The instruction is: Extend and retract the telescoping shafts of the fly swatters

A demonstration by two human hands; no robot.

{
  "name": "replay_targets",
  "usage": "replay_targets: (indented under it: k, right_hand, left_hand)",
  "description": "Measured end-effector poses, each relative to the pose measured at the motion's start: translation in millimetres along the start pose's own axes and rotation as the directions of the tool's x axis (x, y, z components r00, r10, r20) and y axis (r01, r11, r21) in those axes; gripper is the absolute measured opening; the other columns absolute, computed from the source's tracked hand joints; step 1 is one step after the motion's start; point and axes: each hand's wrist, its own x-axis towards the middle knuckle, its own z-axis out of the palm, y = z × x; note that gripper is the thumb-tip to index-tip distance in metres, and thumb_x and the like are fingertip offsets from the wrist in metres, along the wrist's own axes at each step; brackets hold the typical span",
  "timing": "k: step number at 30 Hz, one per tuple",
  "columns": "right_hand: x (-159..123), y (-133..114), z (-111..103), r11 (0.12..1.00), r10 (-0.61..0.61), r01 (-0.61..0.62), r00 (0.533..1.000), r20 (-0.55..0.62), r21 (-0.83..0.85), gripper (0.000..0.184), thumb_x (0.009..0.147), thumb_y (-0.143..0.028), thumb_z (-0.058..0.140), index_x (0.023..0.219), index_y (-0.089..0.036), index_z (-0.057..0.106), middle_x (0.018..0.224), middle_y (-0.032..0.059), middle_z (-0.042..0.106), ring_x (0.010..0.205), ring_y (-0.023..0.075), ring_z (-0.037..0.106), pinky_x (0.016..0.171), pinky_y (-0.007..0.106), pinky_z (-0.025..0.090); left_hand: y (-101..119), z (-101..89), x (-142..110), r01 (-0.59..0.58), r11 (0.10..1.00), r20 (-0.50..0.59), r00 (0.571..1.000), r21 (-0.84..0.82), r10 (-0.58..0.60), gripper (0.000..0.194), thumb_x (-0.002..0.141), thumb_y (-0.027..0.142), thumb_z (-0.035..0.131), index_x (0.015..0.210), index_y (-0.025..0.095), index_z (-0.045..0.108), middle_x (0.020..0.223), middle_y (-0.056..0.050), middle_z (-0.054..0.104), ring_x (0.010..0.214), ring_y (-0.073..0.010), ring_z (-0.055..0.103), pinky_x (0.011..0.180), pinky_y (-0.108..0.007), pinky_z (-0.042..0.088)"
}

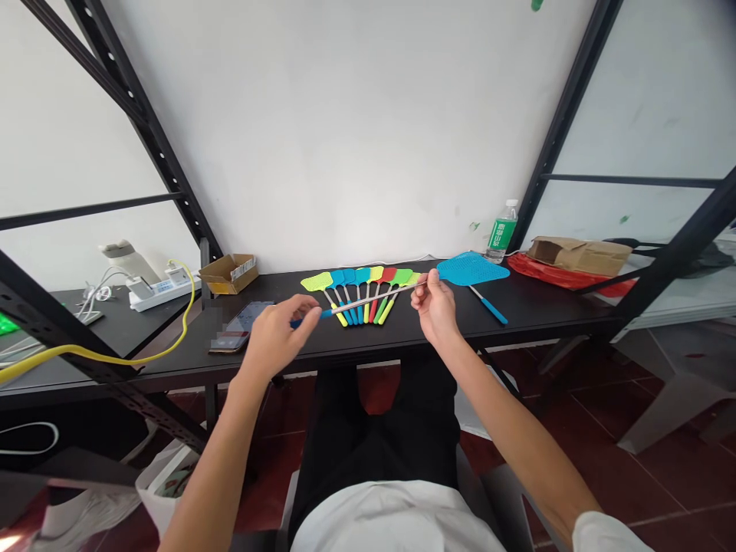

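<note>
A fly swatter with a thin metal rod [373, 300] stretches between my two hands, above the table. Its blue handle is in my left hand [281, 330], whose thumb and fingers close around it. My right hand [435, 303] pinches the rod's far end. Just beyond those fingers, in line with the rod, is a wide blue mesh head [472, 269]. From beneath that head sticks out another blue handle [493, 310] on a short rod. Behind the held rod, several small swatters in yellow, blue, red and green lie fanned out, among them a red one [388, 274].
On the table's left lie a phone [244, 326] and an open cardboard box [228, 274]. A power strip [164, 291] and yellow cable [185, 322] are farther left. A water bottle [502, 232] stands back right, near a brown paper bag [580, 254] on red plastic. Black metal posts frame both sides.
</note>
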Motion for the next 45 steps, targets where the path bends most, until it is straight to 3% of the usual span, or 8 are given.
replay_targets:
  k: [2,5,13,19,26,37,45]
  right_hand:
    - [-5.8,4.0,5.3,1.000,-0.002,0.002,0.999,0.047,-0.004,0.046,0.078,-0.065,0.071,0.071,-0.020,0.060,0.058,-0.0039,0.047,0.048,0.0074,0.045,0.043,0.022,0.034]
    - [-12.4,7.7,10.3,1.000,0.014,-0.015,0.995,0.095,0.010,0.042,0.078,-0.061,0.073,0.071,-0.020,0.063,0.057,-0.0035,0.048,0.050,0.0079,0.047,0.044,0.022,0.035]
    - [-20.7,10.0,12.4,0.983,0.175,-0.155,0.953,0.246,-0.099,0.042,0.078,-0.061,0.071,0.082,-0.019,0.071,0.064,0.0000,0.059,0.051,0.0095,0.051,0.043,0.023,0.035]
    - [-30.1,23.9,17.7,0.969,0.211,-0.151,0.919,0.332,-0.198,0.052,0.080,-0.068,0.063,0.081,-0.018,0.074,0.068,0.0038,0.065,0.053,0.0107,0.057,0.044,0.022,0.037]
    - [-32.8,29.6,17.1,0.951,0.206,-0.102,0.912,0.354,-0.292,0.050,0.082,-0.066,0.062,0.079,-0.018,0.075,0.070,0.0059,0.069,0.054,0.0116,0.059,0.045,0.022,0.039]
    - [-34.3,33.1,18.5,0.962,0.155,-0.068,0.934,0.322,-0.265,0.049,0.084,-0.063,0.062,0.076,-0.017,0.075,0.064,0.0058,0.067,0.054,0.0129,0.059,0.045,0.023,0.041]
    - [-34.8,31.7,20.9,0.969,0.146,-0.078,0.947,0.288,-0.235,0.049,0.082,-0.064,0.065,0.070,-0.017,0.072,0.058,0.0040,0.062,0.051,0.0122,0.056,0.044,0.024,0.040]
  left_hand:
    - [14.5,6.6,-1.8,-0.102,0.991,0.098,0.991,0.085,0.094,0.030,0.095,0.046,0.051,0.102,0.024,0.069,0.083,-0.001,0.074,0.068,-0.0178,0.061,0.070,-0.028,0.040]
    - [29.1,17.9,-5.1,-0.133,0.976,0.131,0.985,0.170,0.112,0.034,0.099,0.046,0.044,0.103,0.024,0.070,0.081,-0.002,0.074,0.067,-0.0199,0.062,0.061,-0.028,0.033]
    - [29.4,29.2,-9.5,-0.098,0.981,0.041,0.995,0.170,0.092,0.027,0.098,0.042,0.048,0.101,0.024,0.068,0.088,-0.004,0.074,0.068,-0.0176,0.064,0.057,-0.027,0.030]
    - [36.7,38.0,-11.9,-0.088,0.984,0.020,0.996,0.156,0.085,0.026,0.097,0.044,0.051,0.102,0.025,0.068,0.087,-0.002,0.075,0.064,-0.0159,0.062,0.057,-0.026,0.031]
    - [36.1,40.9,-13.4,-0.129,0.977,0.052,0.991,0.170,0.122,0.039,0.100,0.051,0.044,0.106,0.025,0.073,0.089,-0.006,0.076,0.074,-0.0188,0.067,0.058,-0.027,0.030]
    - [40.4,32.7,-13.0,-0.180,0.959,0.149,0.978,0.220,0.149,0.041,0.102,0.047,0.037,0.093,0.025,0.071,0.067,-0.004,0.069,0.060,-0.0175,0.061,0.054,-0.028,0.022]
    - [41.8,29.7,-11.9,-0.183,0.964,0.203,0.969,0.192,0.143,0.044,0.102,0.048,0.035,0.086,0.024,0.069,0.066,-0.004,0.067,0.058,-0.0184,0.059,0.054,-0.029,0.022]
